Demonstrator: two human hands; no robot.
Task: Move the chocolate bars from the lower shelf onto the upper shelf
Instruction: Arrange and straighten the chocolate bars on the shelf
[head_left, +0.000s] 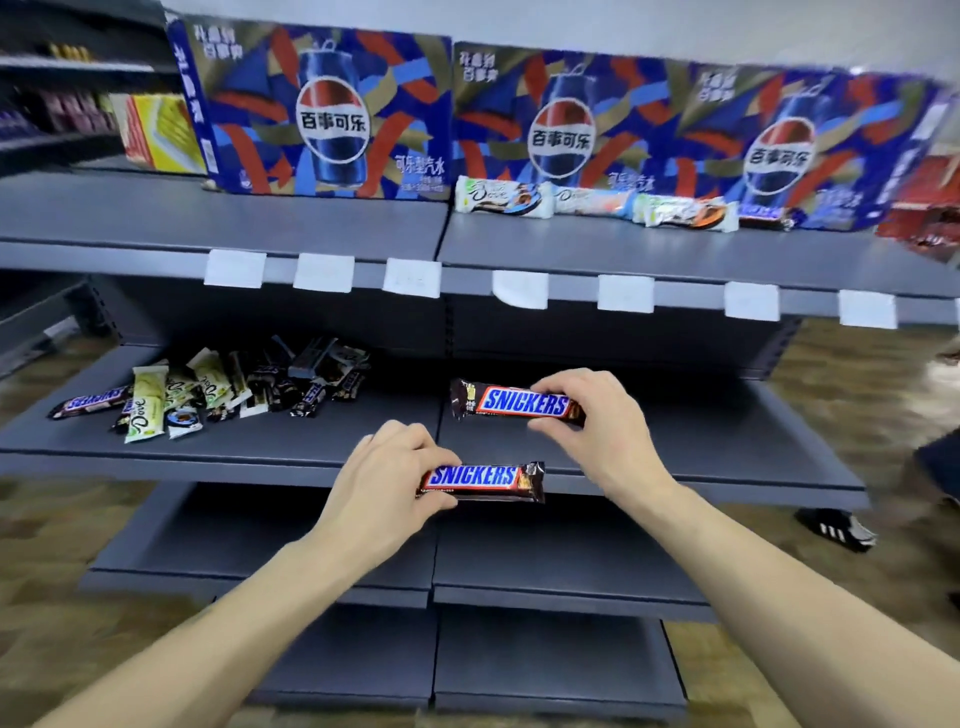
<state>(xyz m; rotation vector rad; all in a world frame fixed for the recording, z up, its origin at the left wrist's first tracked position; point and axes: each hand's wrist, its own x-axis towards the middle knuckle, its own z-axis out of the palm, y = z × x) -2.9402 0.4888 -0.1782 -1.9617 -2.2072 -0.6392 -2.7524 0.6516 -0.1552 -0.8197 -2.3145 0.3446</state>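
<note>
At frame centre, we pinch one brown Snickers-labelled wrapped bar (517, 405) in our right hand (597, 431), fingers curled; our left hand (387, 478) grips another Snickers bar (485, 480).

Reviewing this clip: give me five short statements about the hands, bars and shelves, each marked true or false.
1. Each hand holds a Snickers bar. True: left hand holds one Snickers bar, right hand holds another Snickers bar.
2. The upper shelf has no chocolate bars yet. False: a row of bars lies there.
3. A pile of bars remains on the lower shelf. True.
4. Pepsi cartons stand on the upper shelf. True.
5. The pile lies right of the hands. False: it lies left.
</note>
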